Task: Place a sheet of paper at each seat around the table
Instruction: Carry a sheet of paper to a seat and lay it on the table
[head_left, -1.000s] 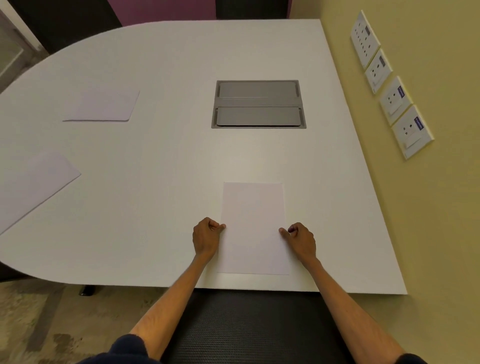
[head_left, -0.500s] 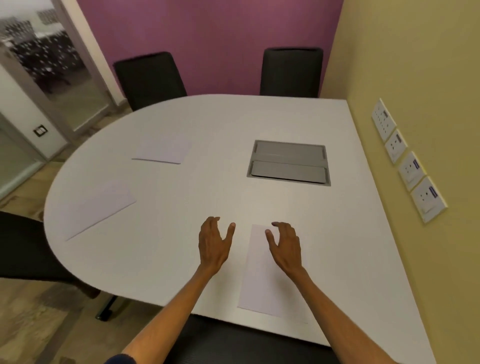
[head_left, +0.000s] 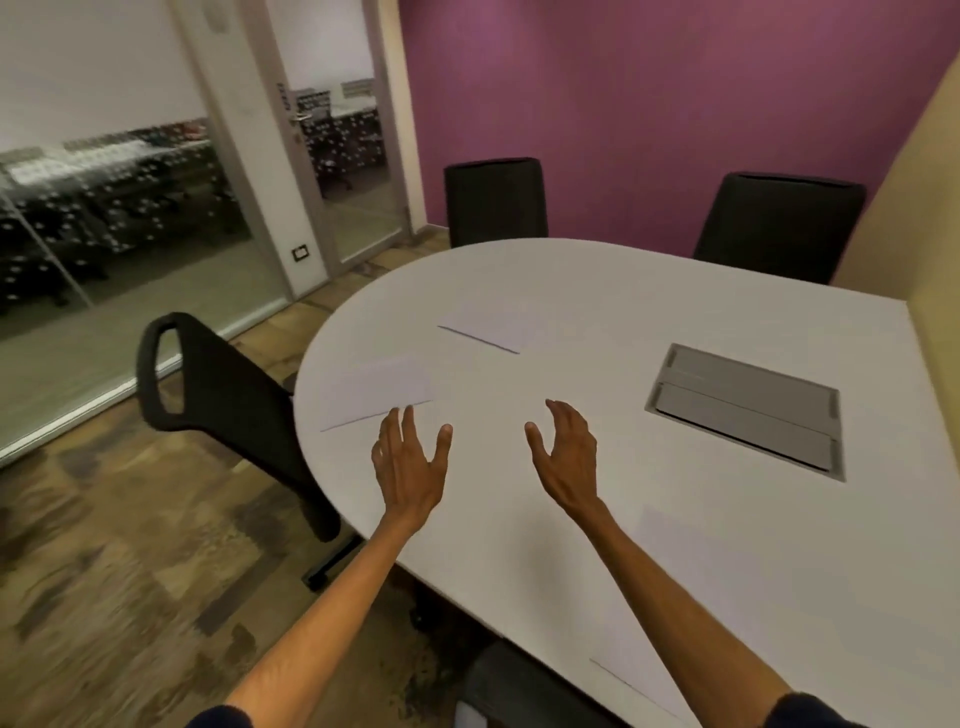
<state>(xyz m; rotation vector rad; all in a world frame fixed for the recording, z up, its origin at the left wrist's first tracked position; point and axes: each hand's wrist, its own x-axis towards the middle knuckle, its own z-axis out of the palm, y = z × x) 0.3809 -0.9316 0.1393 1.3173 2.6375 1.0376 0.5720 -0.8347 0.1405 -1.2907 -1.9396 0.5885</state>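
My left hand (head_left: 410, 467) and right hand (head_left: 563, 457) hover spread, empty. 3 sheets (head_left: 376, 392) lie placed; I'd fetch 1 more, squaring it before the far-right chair (head_left: 779, 228).

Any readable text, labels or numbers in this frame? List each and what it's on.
No text is legible.
Door-frame strip: dark marks, too blurred to read.
Wall plate by the door: too small to tell.
Left sheet, far sheet, near sheet: no print visible.
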